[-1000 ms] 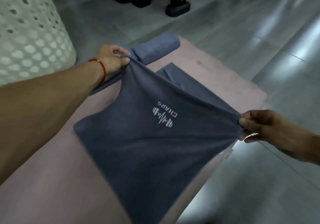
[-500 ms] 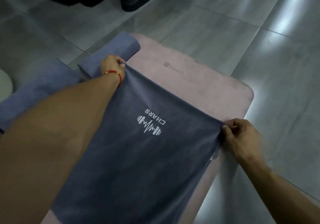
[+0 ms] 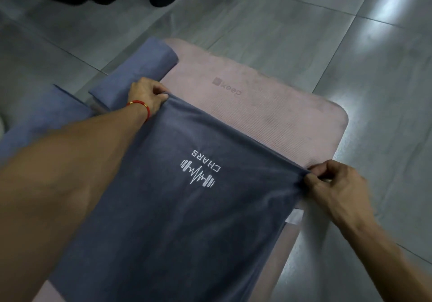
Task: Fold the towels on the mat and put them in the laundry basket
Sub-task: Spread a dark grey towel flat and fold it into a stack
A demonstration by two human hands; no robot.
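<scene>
Head | towel point(image 3: 187, 219) logo "CHARS" | mat point(image 3: 268, 105) "keep" | hands pinch corners

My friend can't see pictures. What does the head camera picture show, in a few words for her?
A person's left hand and right hand each pinch a far corner of a dark grey towel printed with "CHARS", spread over a pink mat on a grey tiled floor. Another grey-blue towel lies rolled beside the left hand at the mat's edge.

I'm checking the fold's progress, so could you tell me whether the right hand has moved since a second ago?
Yes. The right hand came down and inward onto the pink mat's edge.
</scene>
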